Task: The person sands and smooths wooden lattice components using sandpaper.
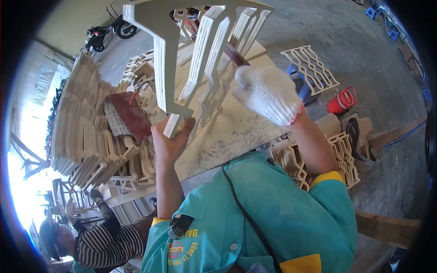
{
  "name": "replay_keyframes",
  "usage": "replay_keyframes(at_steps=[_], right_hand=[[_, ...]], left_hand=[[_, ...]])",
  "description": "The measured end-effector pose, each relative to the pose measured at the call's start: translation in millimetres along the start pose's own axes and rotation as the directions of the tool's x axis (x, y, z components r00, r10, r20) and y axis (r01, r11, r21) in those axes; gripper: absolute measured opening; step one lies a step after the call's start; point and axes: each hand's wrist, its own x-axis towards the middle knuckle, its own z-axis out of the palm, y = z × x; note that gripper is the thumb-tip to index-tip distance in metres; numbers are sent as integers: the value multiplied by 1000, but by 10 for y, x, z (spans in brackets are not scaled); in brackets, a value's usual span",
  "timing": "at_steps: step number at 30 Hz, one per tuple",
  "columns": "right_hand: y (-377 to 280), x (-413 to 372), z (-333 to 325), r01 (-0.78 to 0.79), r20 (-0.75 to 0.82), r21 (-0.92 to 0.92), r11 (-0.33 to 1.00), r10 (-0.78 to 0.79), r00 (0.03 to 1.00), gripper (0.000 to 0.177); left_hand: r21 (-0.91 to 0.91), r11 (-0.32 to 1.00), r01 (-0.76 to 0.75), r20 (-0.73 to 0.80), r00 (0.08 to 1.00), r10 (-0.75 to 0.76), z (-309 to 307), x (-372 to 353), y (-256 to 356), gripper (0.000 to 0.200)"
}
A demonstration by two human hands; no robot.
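My bare left hand (173,136) is wrapped round the lower corner of a pale plywood lattice panel (166,68), which stands tilted up over the worktable (236,129). A white knitted glove covers my right hand (268,93). Its fingers are closed on a reddish-brown strip of sandpaper (236,55), which reaches in against the zigzag bars of the panel. The glove hides the strip's near end. A larger red-brown sheet of sandpaper (129,117) lies left of my left hand.
Tall stacks of cut lattice pieces (79,123) fill the table's left side. More lattice panels lie on a blue stool (312,70) and at my right (343,159). A red jug (342,101) stands on the floor. Another person in stripes (109,245) is at lower left.
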Motion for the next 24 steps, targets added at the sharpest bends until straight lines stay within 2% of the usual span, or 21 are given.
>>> replay_keyframes(at_steps=[1, 4, 7, 10, 13, 14, 16, 17, 18, 19, 21, 22, 24], right_hand=[[15, 28, 47, -32, -11, -31, 999, 32, 999, 21], [-70, -165, 5, 141, -10, 207, 968, -142, 990, 24], [65, -145, 74, 29, 73, 326, 945, -56, 996, 25], [-25, -37, 0, -3, -59, 131, 991, 11, 998, 24], [-163, -185, -145, 135, 32, 140, 981, -141, 989, 23], [-126, -151, -266, 78, 147, 254, 964, -119, 982, 21], [-95, -105, -211, 58, -80, 252, 966, -39, 996, 20], [-96, -103, -170, 45, -191, 252, 967, 4, 982, 20], [-133, -76, -117, 3, -140, 215, 977, 27, 990, 19], [-137, -138, -38, 70, -143, 205, 976, -41, 989, 20], [-256, -240, -38, 213, -155, 177, 961, -186, 970, 20], [-277, -179, -273, 23, 269, 132, 991, -59, 961, 20], [-195, -218, -254, 53, 62, 207, 977, -67, 996, 19]], left_hand=[[3, 1000, -8, -3, 1000, 8, 7, 1, 13, 20], [-9, 999, 31, -15, 999, -31, -9, -7, 50, 21], [13, 1000, 3, -33, 999, -3, -18, -31, 4, 20], [29, 999, 37, -38, 999, -35, 5, -50, 7, 19], [62, 997, -38, -42, 998, 41, -24, -93, -65, 19], [57, 996, -63, -46, 997, 66, -32, -111, -70, 20], [44, 993, -114, -46, 992, 116, -19, -142, -71, 22], [44, 998, -44, -23, 999, 45, -10, -156, -46, 23], [44, 999, 24, -6, 1000, -24, -2, -159, 2, 24], [45, 995, 92, 9, 996, -92, -5, -166, 28, 25], [29, 999, 21, -20, 1000, -21, -17, -181, -4, 28], [26, 1000, -14, -31, 999, 15, -24, -202, -26, 29], [24, 999, -33, -56, 998, 34, -15, -257, -78, 30]])
